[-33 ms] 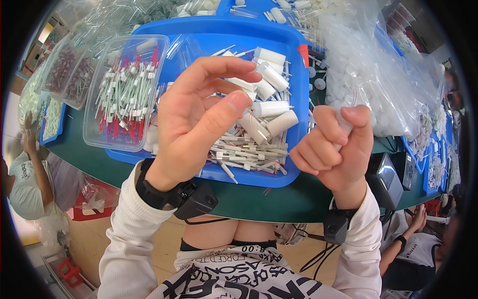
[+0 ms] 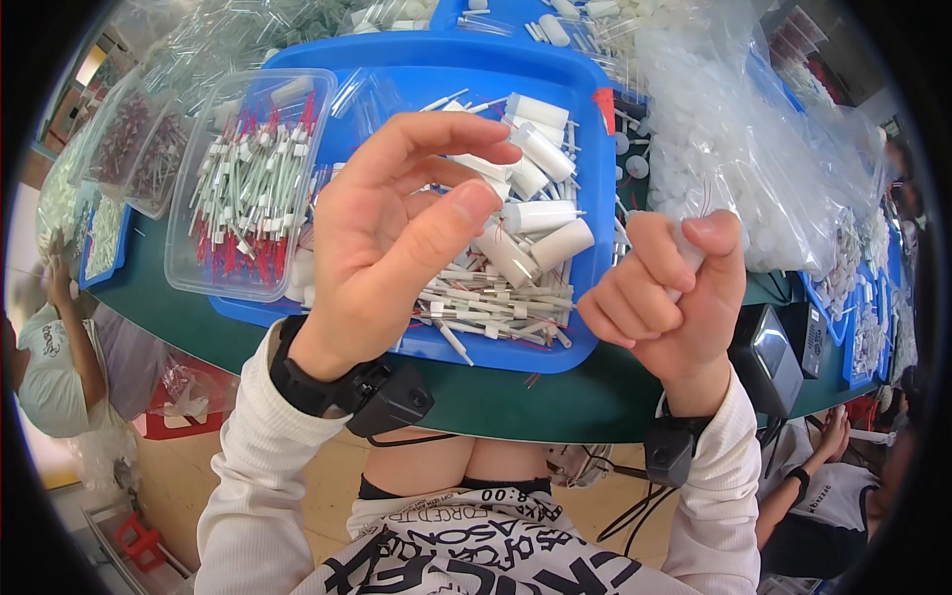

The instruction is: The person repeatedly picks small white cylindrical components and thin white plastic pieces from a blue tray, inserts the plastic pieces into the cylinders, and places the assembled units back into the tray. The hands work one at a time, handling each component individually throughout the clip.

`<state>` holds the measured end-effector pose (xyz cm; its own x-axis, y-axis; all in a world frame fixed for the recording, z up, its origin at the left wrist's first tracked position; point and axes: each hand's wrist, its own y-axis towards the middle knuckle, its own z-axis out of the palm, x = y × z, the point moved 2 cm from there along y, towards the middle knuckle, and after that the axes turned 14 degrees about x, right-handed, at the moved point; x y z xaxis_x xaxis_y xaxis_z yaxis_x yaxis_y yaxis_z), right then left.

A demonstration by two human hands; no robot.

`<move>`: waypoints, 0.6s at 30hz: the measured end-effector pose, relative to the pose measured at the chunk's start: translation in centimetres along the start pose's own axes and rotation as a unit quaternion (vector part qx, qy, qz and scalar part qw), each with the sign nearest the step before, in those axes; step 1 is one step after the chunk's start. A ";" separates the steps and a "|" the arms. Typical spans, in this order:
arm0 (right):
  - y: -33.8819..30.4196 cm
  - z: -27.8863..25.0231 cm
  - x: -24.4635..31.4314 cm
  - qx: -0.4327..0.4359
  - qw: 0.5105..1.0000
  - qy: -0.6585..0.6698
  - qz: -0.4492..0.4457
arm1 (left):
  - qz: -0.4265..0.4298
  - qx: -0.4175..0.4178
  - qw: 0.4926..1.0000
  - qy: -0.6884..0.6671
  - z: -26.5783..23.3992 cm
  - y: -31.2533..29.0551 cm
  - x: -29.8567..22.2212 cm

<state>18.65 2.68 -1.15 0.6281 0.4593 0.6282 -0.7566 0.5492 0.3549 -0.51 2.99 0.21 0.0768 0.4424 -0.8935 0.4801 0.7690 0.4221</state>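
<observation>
My right hand [image 2: 666, 288] is closed round a small white cylinder [image 2: 686, 244], with thin dark wires standing up from its top; most of it is hidden by the fingers. Over the blue tray [image 2: 592, 327], my left hand [image 2: 392, 233] is held with fingers curved and the thumb apart from the index finger, nothing seen between them. Beneath and beside it lie several white plastic cylinders [image 2: 561, 246], some with a narrow tip. Nearer me in the tray is a pile of thin white sticks with collars [image 2: 496, 305].
A clear plastic box [image 2: 178, 270] of red-and-white sticks overlaps the tray's left side. At the right are a large clear bag of white round parts [image 2: 754, 149] and a dark box-shaped device [image 2: 769, 362] on the green table [image 2: 476, 415]. Other people sit at both sides.
</observation>
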 end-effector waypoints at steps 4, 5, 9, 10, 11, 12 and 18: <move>-0.2 -0.1 0.0 0.002 0.999 0.036 -0.002 | -0.003 0.002 1.000 0.001 0.1 0.1 -0.1; 0.0 0.2 0.1 -0.034 0.998 0.052 0.009 | -0.005 0.005 1.000 -0.004 0.1 0.1 0.0; 0.5 1.3 -0.1 -0.119 0.991 -0.003 0.059 | -0.014 0.017 1.000 -0.003 0.2 0.0 -0.1; 0.5 1.3 -0.3 -0.125 0.988 -0.047 0.073 | -0.017 0.022 1.000 0.001 0.3 0.1 -0.1; 0.5 1.4 -0.4 -0.151 0.978 -0.113 0.086 | -0.019 0.057 0.998 0.028 0.5 0.1 -0.1; 0.6 1.7 -0.6 -0.176 0.963 -0.178 0.098 | -0.021 0.092 0.994 0.054 0.7 0.1 -0.2; 0.5 2.7 -1.5 -0.210 0.811 -0.545 0.009 | -0.033 0.138 0.989 0.026 1.9 0.0 0.3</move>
<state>16.87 0.38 0.00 -0.0903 -0.2958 0.9510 -0.4903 0.8443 0.2161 1.11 2.24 -0.37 -0.0047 0.4243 -0.9055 0.7041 0.6444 0.2983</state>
